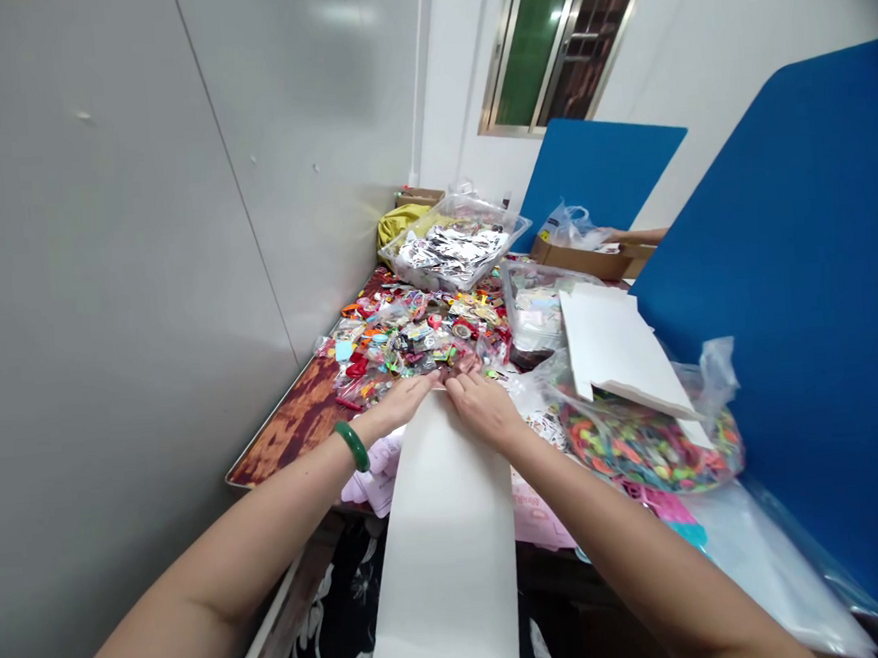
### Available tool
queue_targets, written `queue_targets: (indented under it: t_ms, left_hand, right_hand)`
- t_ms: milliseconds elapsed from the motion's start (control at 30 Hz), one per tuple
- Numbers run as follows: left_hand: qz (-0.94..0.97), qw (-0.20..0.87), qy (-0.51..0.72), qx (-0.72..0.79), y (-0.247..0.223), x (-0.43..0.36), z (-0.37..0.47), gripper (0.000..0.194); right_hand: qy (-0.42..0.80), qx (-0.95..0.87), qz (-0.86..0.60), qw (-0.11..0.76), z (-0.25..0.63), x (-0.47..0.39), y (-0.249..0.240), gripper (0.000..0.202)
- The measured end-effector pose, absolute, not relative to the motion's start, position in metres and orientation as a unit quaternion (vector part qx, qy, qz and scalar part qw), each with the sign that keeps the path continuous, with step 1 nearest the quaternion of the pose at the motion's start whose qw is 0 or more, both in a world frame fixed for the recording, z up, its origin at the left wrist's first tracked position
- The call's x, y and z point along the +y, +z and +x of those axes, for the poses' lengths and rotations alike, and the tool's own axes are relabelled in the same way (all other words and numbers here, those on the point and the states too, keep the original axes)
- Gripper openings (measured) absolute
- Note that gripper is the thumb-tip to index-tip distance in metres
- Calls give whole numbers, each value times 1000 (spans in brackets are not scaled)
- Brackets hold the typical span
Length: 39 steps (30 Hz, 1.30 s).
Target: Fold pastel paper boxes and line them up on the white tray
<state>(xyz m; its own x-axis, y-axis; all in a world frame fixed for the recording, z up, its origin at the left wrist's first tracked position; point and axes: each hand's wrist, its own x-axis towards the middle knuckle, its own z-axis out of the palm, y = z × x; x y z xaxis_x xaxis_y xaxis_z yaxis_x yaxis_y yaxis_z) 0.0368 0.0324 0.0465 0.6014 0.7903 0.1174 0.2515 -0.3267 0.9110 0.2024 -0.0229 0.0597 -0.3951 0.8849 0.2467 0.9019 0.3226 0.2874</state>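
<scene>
The left hand [408,399] and right hand [482,406] are partly closed, with their fingers on the far end of the long white paper [447,559]. The paper hangs over the front of the table [284,427] toward the person's lap. Just past the hands is a big pile of little colorful toys [424,335], with a clear bin [396,262] behind it.

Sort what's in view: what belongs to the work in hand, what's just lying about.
In the work: white sheet, left hand and right hand at its far end.
Apparently lying about: yellow cloth, clear tub, bag of colourful pieces.
</scene>
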Motion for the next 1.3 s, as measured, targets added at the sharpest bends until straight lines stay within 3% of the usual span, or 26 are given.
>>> queue_targets:
  t_ms: [300,467,600,667,733,833,900,967,1033,1100,1200,1267,1300]
  left_hand:
    - [765,473,294,322,53,28,39,44]
    - [756,470,319,327,75,24,30,36]
    - [694,442,439,362,120,38,-8,39]
    - [562,438,600,364,144,44,-35,37]
    - [450,415,713,342,162,44,-60,32]
    - [386,393,778,302,166,28,-80,28]
    - [376,412,779,288,154,7,-78,32]
    - [400,454,738,297,133,-20,-68,38]
    - [443,509,663,325,106,-52,-59,41]
    - [482,574,558,357,81,-81,-60,48]
    - [564,689,310,333,60,-101,-85,66]
    - [623,719,94,294,62,-92,-107,66]
    - [644,700,57,303,67,-82,-115,63]
  right_hand:
    - [-214,-809,-545,58,195,-21,51,32]
    - [-183,-824,-532,69,190,-24,82,24]
    - [-233,-760,-526,302,203,-68,136,28]
    - [-213,-692,-540,430,214,-106,154,17]
    - [-94,-642,-581,492,221,-144,153,27]
    - [218,-637,-600,432,221,-172,121,35]
    - [330,-565,-607,451,214,-165,96,27]
    - [359,-450,-580,576,210,-147,80,28]
    - [322,-334,-508,726,217,-127,79,27]
    - [267,-257,-438,819,235,-111,88,27]
    - [214,-238,-426,846,270,-99,102,48]
    - [217,-282,-457,815,282,-93,102,61]
    - [235,-316,-474,788,282,-90,98,62]
